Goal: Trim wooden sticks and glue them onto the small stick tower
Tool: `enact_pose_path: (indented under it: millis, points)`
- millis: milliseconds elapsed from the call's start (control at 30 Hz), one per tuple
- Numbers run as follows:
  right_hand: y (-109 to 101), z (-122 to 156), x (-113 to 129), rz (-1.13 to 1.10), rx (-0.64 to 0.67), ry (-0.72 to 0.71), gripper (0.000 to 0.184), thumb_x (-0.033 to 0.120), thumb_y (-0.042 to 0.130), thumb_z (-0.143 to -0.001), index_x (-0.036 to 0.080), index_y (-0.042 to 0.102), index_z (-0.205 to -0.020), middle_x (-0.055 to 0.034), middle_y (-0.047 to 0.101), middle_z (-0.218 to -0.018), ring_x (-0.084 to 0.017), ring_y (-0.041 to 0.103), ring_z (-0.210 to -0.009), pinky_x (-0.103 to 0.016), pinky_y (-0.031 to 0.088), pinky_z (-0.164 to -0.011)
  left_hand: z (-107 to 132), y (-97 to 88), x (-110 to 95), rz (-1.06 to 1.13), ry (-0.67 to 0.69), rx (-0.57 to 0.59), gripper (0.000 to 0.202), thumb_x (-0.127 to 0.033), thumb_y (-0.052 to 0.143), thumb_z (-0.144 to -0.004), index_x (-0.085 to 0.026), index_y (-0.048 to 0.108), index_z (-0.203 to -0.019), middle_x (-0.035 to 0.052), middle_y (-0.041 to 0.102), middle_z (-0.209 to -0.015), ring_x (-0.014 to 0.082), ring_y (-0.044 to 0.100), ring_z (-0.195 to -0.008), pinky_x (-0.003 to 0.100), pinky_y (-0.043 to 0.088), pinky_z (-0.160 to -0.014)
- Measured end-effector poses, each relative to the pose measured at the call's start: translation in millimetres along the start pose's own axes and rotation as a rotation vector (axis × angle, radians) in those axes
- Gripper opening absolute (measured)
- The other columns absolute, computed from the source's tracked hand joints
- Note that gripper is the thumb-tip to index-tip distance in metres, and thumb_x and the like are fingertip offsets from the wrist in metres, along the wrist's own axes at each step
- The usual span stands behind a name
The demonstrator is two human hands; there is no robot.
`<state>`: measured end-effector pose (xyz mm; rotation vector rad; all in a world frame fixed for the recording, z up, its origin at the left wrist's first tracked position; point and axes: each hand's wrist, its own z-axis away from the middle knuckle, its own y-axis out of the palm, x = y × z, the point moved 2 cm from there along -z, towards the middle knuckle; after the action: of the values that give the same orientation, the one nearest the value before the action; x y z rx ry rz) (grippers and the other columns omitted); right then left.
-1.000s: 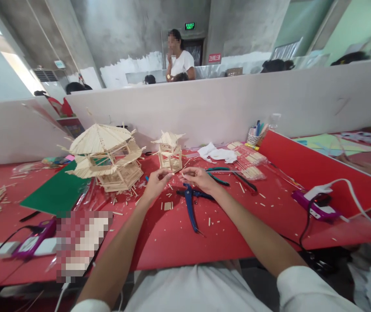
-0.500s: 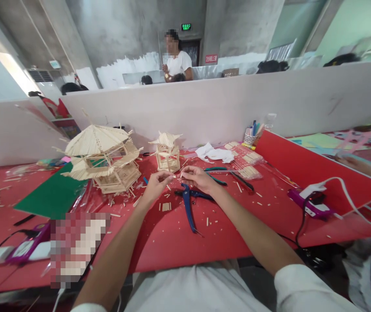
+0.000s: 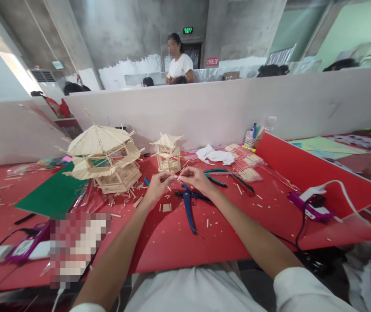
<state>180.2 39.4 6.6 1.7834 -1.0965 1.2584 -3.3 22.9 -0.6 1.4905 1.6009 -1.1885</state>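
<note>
Grey concrete wall at the back of the room, long white partition in front of it, and now the wide red tabletop, speckled with offcuts. On the left stands the big pavilion model of pale wooden sticks, two roof tiers up, and to my eye nearly whole, though stick ends poke raggedly past the eaves. Beside it, well apart, the small pale stick pavilion is up too, roofed and upright. Just this side lies the blue-handled cutting tool, put down, nobody gripping it. And the hands! Left hand and right hand meet just before the small model, thumbs and fingertips closed in fine pinches. Near the left wrist, a little flat row of pale sticks lies loose, joined to neither pavilion. Smallest of all, a short pale wooden sliver sits in the left pinch, a pale tip in the right; whether they touch, I can't tell. Those bits look unfixed, so work remains; how much, I can't say.
</note>
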Motion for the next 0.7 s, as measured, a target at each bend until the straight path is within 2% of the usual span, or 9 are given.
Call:
enact_pose_path:
  millis: [267, 500, 700]
  points:
    - [3.4, -2.2, -6.7, 0.081, -0.040, -0.061, 0.025, 0.036, 0.077, -0.068, 0.019, 0.066, -0.081, -0.0018, 0.071, -0.078, -0.017, 0.068, -0.071, -0.033, 0.056, -0.073, -0.7, 7.0, 7.7, 0.039, -0.036, 0.007, 0.038, -0.051, 0.068, -0.076, -0.013, 0.068, -0.084, 0.0039, 0.068, -0.075, 0.0139, 0.058, -0.067, 0.027, 0.047, -0.068]
    - [2.6, -0.8, -4.0, 0.123, -0.043, -0.101, 0.024, 0.038, 0.075, -0.071, 0.018, 0.069, -0.082, -0.0041, 0.072, -0.079, -0.018, 0.067, -0.073, -0.031, 0.055, -0.074, 0.9, 8.5, 5.0, 0.077, -0.092, 0.005, 0.039, -0.051, 0.073, -0.071, -0.014, 0.067, -0.082, 0.0015, 0.065, -0.070, 0.0118, 0.055, -0.062, 0.024, 0.043, -0.063]
    - [3.5, -0.7, -3.4, 0.129, -0.040, -0.076, 0.023, 0.037, 0.075, -0.071, 0.017, 0.070, -0.082, -0.0040, 0.072, -0.077, -0.018, 0.067, -0.071, -0.030, 0.053, -0.072, 1.8, 11.2, 5.0, 0.107, -0.123, 0.017, 0.039, -0.051, 0.074, -0.070, -0.014, 0.066, -0.079, 0.0014, 0.065, -0.069, 0.0115, 0.055, -0.061, 0.025, 0.043, -0.063]
